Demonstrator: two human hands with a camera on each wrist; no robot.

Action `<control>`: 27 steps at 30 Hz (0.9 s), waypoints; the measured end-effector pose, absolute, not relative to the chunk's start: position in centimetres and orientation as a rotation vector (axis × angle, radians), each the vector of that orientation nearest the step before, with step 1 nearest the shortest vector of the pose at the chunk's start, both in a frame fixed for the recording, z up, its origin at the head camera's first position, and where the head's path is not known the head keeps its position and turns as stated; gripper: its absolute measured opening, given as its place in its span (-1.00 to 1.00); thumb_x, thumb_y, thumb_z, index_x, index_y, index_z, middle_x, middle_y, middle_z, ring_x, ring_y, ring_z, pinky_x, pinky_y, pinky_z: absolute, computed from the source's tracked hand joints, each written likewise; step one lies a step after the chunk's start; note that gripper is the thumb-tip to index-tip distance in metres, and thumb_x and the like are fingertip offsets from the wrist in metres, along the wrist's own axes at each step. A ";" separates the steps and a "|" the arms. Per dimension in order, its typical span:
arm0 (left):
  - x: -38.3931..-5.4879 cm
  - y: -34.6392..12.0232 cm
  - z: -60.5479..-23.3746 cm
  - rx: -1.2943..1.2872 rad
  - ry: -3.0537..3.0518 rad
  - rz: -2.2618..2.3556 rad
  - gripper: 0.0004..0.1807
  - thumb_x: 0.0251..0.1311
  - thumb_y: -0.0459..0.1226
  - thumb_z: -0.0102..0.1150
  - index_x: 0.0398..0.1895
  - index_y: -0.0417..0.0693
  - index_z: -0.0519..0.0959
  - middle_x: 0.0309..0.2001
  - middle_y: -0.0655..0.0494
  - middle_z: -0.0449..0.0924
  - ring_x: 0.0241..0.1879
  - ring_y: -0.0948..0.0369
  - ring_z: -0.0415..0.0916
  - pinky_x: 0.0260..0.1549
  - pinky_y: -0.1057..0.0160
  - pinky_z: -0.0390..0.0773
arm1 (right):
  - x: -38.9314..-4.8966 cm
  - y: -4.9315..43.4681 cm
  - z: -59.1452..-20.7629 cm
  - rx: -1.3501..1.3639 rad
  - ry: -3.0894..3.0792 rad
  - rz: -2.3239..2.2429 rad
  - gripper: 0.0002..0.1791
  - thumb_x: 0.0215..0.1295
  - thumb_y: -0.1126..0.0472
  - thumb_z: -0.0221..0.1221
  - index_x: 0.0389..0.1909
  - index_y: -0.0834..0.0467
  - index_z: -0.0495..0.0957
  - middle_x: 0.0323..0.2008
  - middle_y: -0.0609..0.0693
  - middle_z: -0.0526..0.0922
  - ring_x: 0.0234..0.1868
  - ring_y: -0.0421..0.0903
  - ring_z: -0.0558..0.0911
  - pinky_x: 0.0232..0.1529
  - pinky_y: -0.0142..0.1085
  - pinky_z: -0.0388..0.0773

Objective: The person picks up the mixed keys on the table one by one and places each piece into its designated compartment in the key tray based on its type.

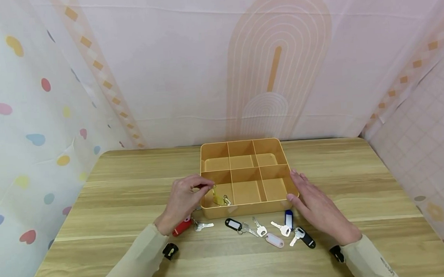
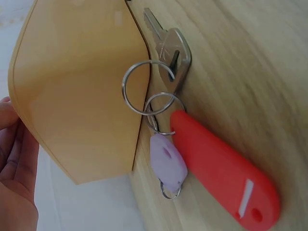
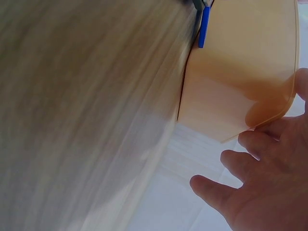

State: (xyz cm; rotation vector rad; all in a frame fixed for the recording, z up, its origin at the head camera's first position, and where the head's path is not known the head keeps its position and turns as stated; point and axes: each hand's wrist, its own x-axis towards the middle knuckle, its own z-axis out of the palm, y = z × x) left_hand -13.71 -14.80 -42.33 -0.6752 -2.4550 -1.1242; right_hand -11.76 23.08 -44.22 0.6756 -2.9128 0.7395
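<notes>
My left hand [image 1: 185,197] is over the front left compartment of an orange divided box [image 1: 217,213]. Its thumb and forefinger pinch the upper end of a yellow key tag [image 1: 218,200], which hangs down into that compartment with a key [image 1: 227,201] at its lower end. My right hand [image 1: 317,202] touches the box's right front corner, fingers extended and spread along the side and rim. In the left wrist view, a red key tag [image 2: 221,168], a pale purple tag [image 2: 168,163] and a silver key [image 2: 174,55] lie beside the box.
In front of the box lie a black tag [image 1: 233,224], a pink tag [image 1: 274,240], a blue tag [image 1: 288,219] and a dark tag [image 1: 307,238], with silver keys [image 1: 260,228]. A patterned cloth [image 1: 181,73] hangs behind the wooden table [image 1: 229,268].
</notes>
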 end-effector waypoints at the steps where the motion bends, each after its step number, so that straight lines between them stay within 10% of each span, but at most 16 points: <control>1: -13.7 -14.8 -42.3 -0.679 -2.455 -1.119 -0.86 0.14 -0.52 0.43 -0.25 -0.19 0.80 -0.26 0.08 0.80 -0.40 0.30 0.65 -0.39 0.35 0.67 | -11.7 23.1 -44.2 0.676 -2.912 0.739 -0.24 0.67 -0.10 -0.09 0.65 0.23 -0.03 0.61 0.23 0.08 0.59 0.28 0.09 0.49 0.23 0.13; 27: -14.1 -14.6 -42.2 -0.752 -2.460 -0.972 -0.83 0.13 -0.49 0.46 -0.19 -0.23 0.77 -0.21 -0.01 0.80 -0.33 0.17 0.73 -0.37 0.25 0.72 | -12.0 22.9 -44.1 0.680 -2.919 0.736 -0.24 0.67 -0.08 -0.09 0.65 0.24 -0.04 0.60 0.26 0.08 0.58 0.31 0.09 0.48 0.25 0.14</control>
